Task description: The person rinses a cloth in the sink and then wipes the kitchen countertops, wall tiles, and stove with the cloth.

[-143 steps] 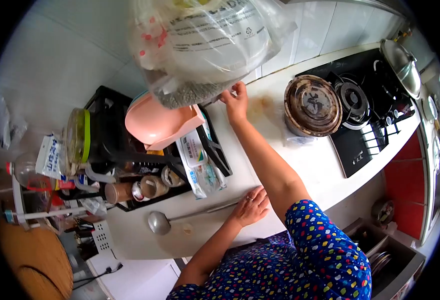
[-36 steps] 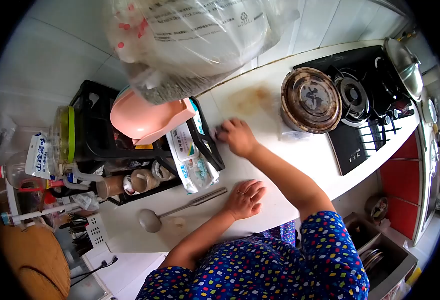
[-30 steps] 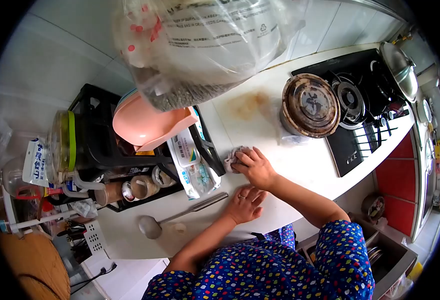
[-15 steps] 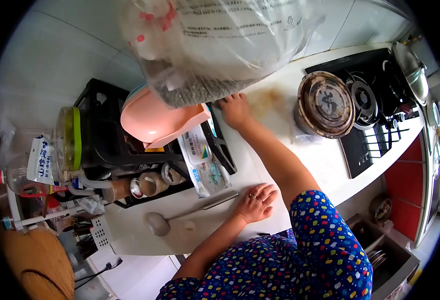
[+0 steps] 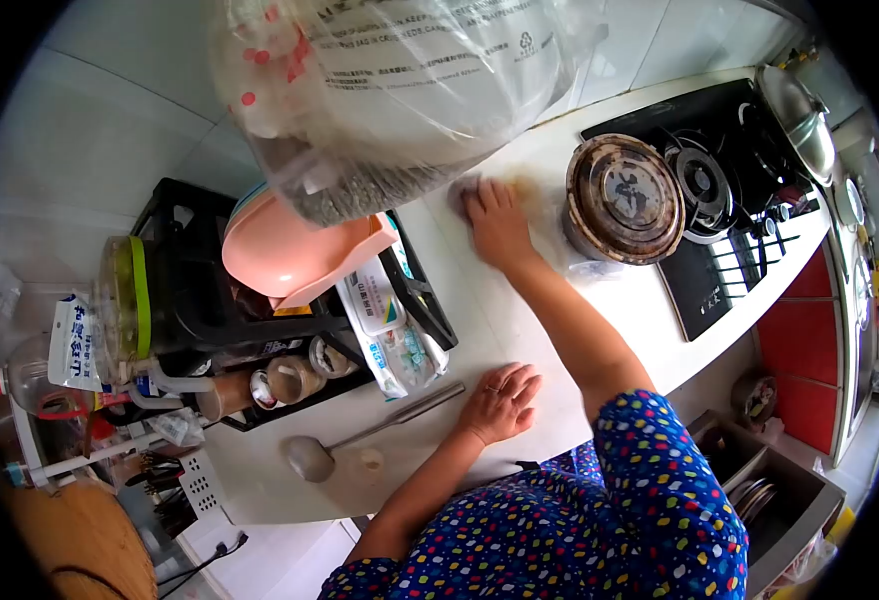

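Note:
My right hand point(image 5: 500, 225) presses down on the white counter point(image 5: 550, 330) with a small dark cloth point(image 5: 463, 195) under its fingers. Motion blurs the cloth, and part of it is hidden by the hand. A brownish stain point(image 5: 532, 192) shows beside those fingers. Nearer my body, my left hand point(image 5: 500, 403) rests on the counter, holding nothing, its fingers loosely apart and a ring on one. A metal ladle point(image 5: 390, 420) lies to the left of it.
A lidded, stained pot point(image 5: 625, 195) stands beside the gas stove point(image 5: 700, 190). At left, a black rack point(image 5: 230, 320) holds pink bowls point(image 5: 290, 255), jars and wipe packs point(image 5: 375, 300). A large plastic bag point(image 5: 400, 90) hangs low over the counter's back.
My right hand has moved away from the rack toward the pot, sliding the cloth over the counter to the stain. My left hand stays resting in place. The view has shifted slightly.

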Tool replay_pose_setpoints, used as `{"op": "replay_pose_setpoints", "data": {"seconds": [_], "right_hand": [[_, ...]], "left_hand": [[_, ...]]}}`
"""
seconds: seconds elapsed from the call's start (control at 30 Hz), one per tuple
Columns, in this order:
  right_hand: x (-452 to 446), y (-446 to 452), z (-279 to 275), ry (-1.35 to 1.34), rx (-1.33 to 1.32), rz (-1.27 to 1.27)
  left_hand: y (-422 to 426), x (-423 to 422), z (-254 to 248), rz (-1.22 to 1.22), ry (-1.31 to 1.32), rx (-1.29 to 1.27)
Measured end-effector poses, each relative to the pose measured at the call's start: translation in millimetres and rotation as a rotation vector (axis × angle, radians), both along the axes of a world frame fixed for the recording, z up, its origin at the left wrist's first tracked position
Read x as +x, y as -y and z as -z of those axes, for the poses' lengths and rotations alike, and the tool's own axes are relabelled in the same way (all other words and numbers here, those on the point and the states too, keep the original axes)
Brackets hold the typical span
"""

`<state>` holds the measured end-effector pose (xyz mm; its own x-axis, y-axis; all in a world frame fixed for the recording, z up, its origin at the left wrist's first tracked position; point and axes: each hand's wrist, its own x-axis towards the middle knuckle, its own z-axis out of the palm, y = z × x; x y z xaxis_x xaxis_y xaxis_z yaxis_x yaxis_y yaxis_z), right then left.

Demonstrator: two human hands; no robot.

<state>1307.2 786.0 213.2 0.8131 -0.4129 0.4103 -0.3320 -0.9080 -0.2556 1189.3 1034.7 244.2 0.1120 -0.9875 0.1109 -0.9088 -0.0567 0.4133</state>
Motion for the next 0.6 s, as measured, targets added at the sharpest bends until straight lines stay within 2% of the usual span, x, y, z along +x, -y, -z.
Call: {"op": "replay_pose_setpoints", "data": {"seconds": [0.03, 0.17, 0.3, 0.4, 0.43, 0.5, 0.6], "right_hand": [[13.1, 10.3, -1.8, -0.029, -0.028, 0.089], [10.7, 11.4, 1.1, 0.026, -0.054, 0.189], [-76.6, -40.4, -9.2, -0.008, 0.039, 0.0], [-88.8, -46.1, -11.2, -0.013, 0.111, -0.02], [-78.7, -44.0, -5.9, -0.012, 0.115, -0.018], [-31.0, -20.2, 7.6, 0.031, 0.01, 0.178], [25.4, 19.4, 13.4, 0.1, 0.025, 0.331]], "left_hand": [[1.2, -0.6, 0.5, -0.007, -0.005, -0.012], [1.7, -0.6, -0.6, 0.0, -0.021, -0.014], [-0.6, 0.4, 2.1, 0.011, -0.056, -0.022], [-1.6, -3.0, 1.7, -0.037, 0.05, -0.023], [-2.0, -1.7, 2.9, -0.035, 0.051, -0.018], [1.2, 2.9, 7.2, 0.029, -0.066, -0.008], [2.1, 1.3, -1.1, -0.007, -0.023, -0.031]]}}
